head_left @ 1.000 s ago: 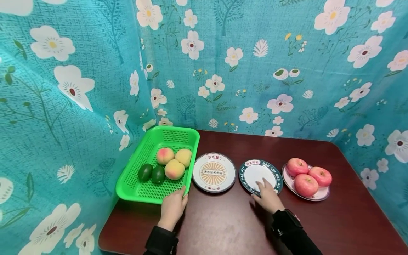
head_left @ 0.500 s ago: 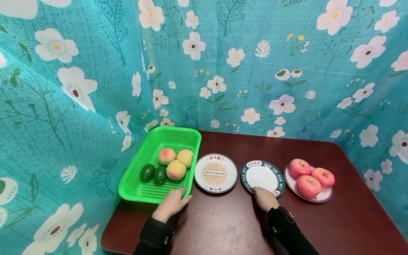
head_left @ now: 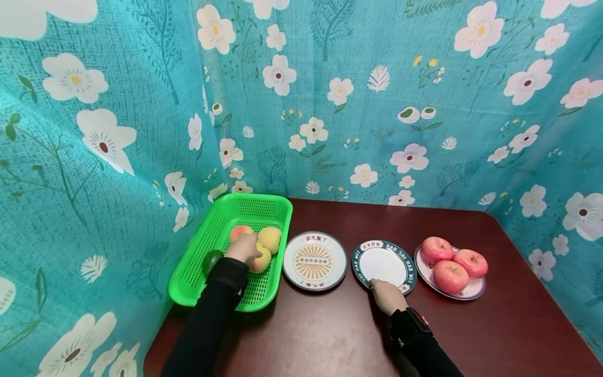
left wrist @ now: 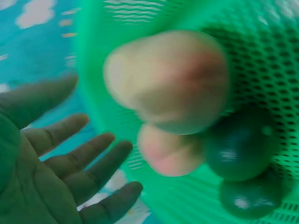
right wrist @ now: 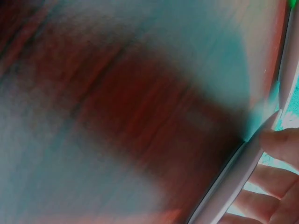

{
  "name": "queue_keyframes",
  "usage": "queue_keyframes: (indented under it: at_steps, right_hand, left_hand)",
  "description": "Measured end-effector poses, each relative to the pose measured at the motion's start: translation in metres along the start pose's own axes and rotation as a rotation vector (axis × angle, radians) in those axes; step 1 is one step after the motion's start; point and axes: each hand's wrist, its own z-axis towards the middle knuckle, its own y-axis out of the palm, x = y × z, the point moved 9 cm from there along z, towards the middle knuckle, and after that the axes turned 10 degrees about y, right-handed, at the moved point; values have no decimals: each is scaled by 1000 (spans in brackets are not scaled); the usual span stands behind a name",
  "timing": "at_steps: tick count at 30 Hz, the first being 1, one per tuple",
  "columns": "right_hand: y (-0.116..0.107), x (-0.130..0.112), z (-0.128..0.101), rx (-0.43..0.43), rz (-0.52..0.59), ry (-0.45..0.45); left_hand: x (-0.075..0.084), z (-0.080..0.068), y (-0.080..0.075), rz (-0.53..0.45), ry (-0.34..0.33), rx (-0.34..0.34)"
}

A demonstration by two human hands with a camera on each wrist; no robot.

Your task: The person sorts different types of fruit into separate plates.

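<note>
The left hand (head_left: 242,247) is over the peaches (head_left: 270,238) inside the green basket (head_left: 198,262), its grip wide with fingers spread, holding nothing. It should come down softly on one peach and not bump the dark green fruit (left wrist: 240,142) just beside. The basket walls are close, so lifting straight up looks best. The right hand (head_left: 387,296) pinches the near rim of the white plate (head_left: 383,262); bare desk (head_left: 330,330) lies behind it.
</note>
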Motion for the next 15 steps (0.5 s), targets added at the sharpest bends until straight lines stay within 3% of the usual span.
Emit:
queue_keyframes:
  at_steps: [3,7,15]
  right_hand:
    - [1,0,-1,-6,2,0]
    - [2,0,-4,4,5,-4]
    - [-1,0,-2,42,12,-4]
  left_hand:
    - [-20,9,18,16,-80,-26]
    - [-38,14,37,-33,-167,14]
    - [-46,15,43,-61,-232,113]
